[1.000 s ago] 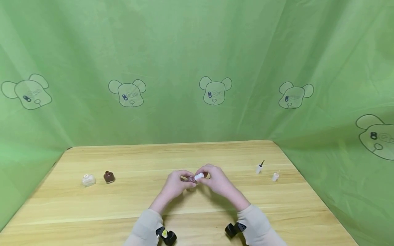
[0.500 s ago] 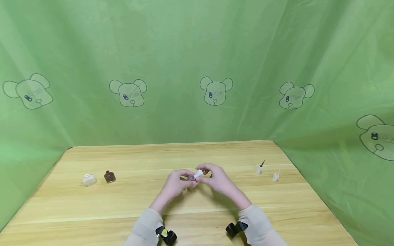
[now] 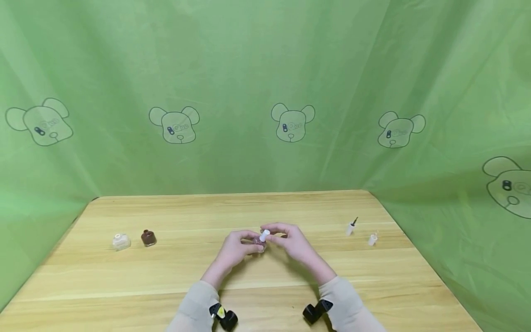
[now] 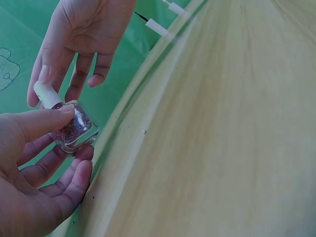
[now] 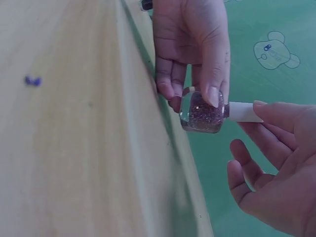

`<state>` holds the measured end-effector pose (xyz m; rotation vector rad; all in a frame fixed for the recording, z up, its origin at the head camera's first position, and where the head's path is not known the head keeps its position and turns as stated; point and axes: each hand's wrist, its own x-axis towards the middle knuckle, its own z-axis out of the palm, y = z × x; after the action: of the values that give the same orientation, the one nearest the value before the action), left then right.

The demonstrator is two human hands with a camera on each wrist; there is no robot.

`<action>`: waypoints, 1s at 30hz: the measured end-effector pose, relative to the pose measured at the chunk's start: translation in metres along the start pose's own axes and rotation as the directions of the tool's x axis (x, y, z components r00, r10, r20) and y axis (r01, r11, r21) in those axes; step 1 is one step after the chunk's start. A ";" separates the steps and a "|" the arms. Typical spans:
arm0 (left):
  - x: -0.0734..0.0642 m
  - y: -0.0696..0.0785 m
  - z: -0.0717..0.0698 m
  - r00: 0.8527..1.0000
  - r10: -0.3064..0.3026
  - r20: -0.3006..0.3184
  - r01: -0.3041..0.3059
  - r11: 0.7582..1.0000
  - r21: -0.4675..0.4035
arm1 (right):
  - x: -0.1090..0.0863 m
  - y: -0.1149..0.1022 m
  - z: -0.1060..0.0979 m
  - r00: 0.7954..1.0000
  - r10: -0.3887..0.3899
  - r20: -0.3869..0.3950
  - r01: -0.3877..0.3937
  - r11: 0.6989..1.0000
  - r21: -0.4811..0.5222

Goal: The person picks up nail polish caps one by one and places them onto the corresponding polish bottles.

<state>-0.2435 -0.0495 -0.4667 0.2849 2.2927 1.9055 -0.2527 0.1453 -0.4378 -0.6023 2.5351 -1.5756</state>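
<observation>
My left hand (image 3: 233, 251) holds a small nail polish bottle (image 5: 203, 116) with purple glitter, thumb on one side and fingers round the other. A white cap (image 5: 243, 112) sits at the bottle's neck, pinched by the thumb and fingers of my right hand (image 3: 296, 243). The left wrist view shows the same glitter bottle (image 4: 76, 126) tilted, the cap (image 4: 47, 95) in line with it. Both hands are just above the middle of the wooden table (image 3: 199, 290). Whether the cap is screwed tight cannot be seen.
To the left stand an uncapped clear bottle (image 3: 121, 242) and an uncapped dark brown polish bottle (image 3: 148, 238). On the right, two white brush caps stand brush-up, one with a dark brush (image 3: 351, 228), one with a pale brush (image 3: 372, 239). Green curtain (image 3: 232, 161) surrounds the table.
The white cap, which leaned to the right, now points more upright. My right fingers have shifted their pinch on it. My left hand stays about where it was with the bottle.
</observation>
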 end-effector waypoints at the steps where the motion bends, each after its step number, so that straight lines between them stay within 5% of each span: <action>1: 0.000 0.000 0.000 1.000 -0.002 0.000 0.002 1.000 0.005 | 0.000 0.001 0.001 1.000 0.003 -0.007 -0.003 1.000 0.005; 21: 0.000 -0.005 0.003 0.999 0.032 -0.004 -0.031 0.996 0.084 | -0.001 -0.001 0.012 0.974 0.071 -0.215 -0.089 0.993 -0.075; 30: 0.000 -0.003 0.004 1.000 0.025 0.003 -0.025 0.997 0.066 | 0.001 0.001 0.011 0.980 0.074 -0.183 -0.084 0.995 -0.048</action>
<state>-0.2426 -0.0464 -0.4700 0.3249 2.3648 1.8417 -0.2508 0.1357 -0.4436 -0.3734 2.7037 -1.6056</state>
